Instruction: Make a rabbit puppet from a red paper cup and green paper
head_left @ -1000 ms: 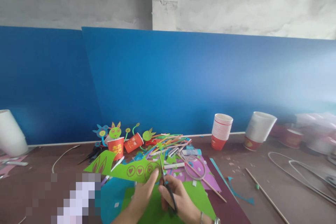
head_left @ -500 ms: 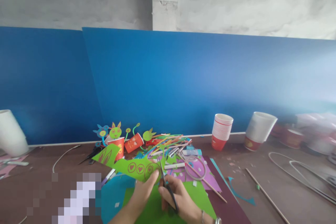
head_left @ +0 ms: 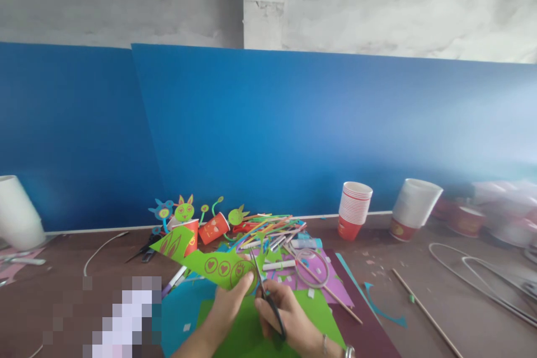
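Observation:
My left hand [head_left: 231, 299] pinches a piece of green paper [head_left: 210, 268] at its right end, thumb on top. Brown drawings mark the paper: hearts in circles, an eye-like circle and two pointed ear shapes at the far left. In my right hand [head_left: 283, 307] is a pair of black-handled scissors [head_left: 274, 310], blades pointing up and away at the paper's right edge. Whether the blades are touching the paper I cannot tell. Beneath both hands lie a green sheet [head_left: 312, 319] and a blue sheet [head_left: 176, 307].
Behind the hands lies a heap of coloured sticks [head_left: 272, 226], beside red cups with paper animal faces [head_left: 184, 211]. A roll of tape [head_left: 312, 268] rests on purple paper [head_left: 335, 285]. Stacked paper cups [head_left: 354, 210] stand right, near a wooden stick [head_left: 425, 310] and cable [head_left: 482, 274].
The left end of the green paper has shifted slightly up. Both hands and the scissors stay almost where they were.

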Available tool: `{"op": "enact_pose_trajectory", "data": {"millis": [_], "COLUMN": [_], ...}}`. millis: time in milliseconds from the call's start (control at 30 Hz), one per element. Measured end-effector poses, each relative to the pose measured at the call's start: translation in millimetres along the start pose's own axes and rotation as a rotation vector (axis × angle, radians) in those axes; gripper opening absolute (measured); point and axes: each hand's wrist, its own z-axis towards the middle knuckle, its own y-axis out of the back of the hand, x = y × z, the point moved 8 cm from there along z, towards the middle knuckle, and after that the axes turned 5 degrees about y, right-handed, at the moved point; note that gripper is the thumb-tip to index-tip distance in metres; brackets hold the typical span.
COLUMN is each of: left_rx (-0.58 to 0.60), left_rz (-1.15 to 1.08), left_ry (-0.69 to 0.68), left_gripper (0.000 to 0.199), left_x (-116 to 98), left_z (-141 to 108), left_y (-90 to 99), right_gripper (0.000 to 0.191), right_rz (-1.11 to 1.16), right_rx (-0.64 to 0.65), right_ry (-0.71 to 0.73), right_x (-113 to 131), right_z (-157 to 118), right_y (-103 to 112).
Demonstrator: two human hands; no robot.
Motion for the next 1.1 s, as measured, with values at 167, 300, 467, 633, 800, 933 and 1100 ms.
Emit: {"op": "enact_pose_trajectory", "data": {"millis": [167,300,467,633,800,933,1100], "left_rx": [-0.018,-0.044,-0.007,-0.03,0.008,0.025,0.086], "left_rz": [-0.019,-0.01,0.019,-0.014,-0.021,-0.017,0.007], "left_ry": [0.007,0.022,0.031,0.027,0.032,0.014,0.06], "left_gripper": [0.041,0.044,0.048,0.048,0.047,0.047,0.048], "left_x": [7,8,1,1,8,11,14], "left_z": [4,4,1,1,4,7,8], "left_y": [3.8,4.7,0.0,1.4,4.3,7.1,3.9], "right_gripper": [0.049,0.049,0.053,0.053,0.052,0.05,0.054], "right_rz": [-0.025,-0.011,0.036,0.001,-0.027,-0.047,0.006], "right_rx": [-0.004,0.011,0.024,0.02,0.015,0.021,0.042], "right_ry": [-0.026,-0.054,-0.023,-0.034,-0.055,-0.076,-0.051], "right_x": [0,-3,-4,-5,-2,0,0], "right_z": [1,1,2,2,1,0,1], "right_y": [1,1,1,1,1,2,1]}}
